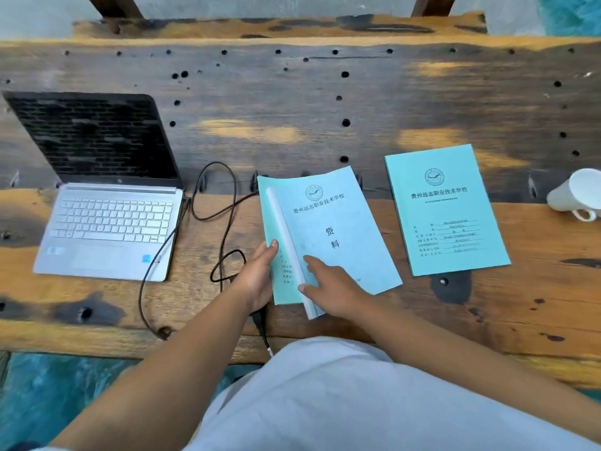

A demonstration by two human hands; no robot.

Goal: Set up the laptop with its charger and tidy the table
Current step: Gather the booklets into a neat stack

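Note:
An open silver laptop (107, 229) sits at the left of the wooden table (325, 102), its screen dark. A black charger cable (224, 203) loops from the laptop's right side across the table and drops over the front edge. In the middle lie two teal booklets stacked askew: the top booklet (338, 229) rests on a lower booklet (271, 229). My left hand (258, 275) grips the lower booklet's left edge. My right hand (331, 288) presses on the top booklet's lower corner, fingers spread. A third teal booklet (445, 209) lies flat to the right.
A white mug (577, 193) lies tipped on its side at the right edge. The table's front edge runs near my body, with a teal floor (48, 392) below. A wooden bench (276, 27) stands behind the table.

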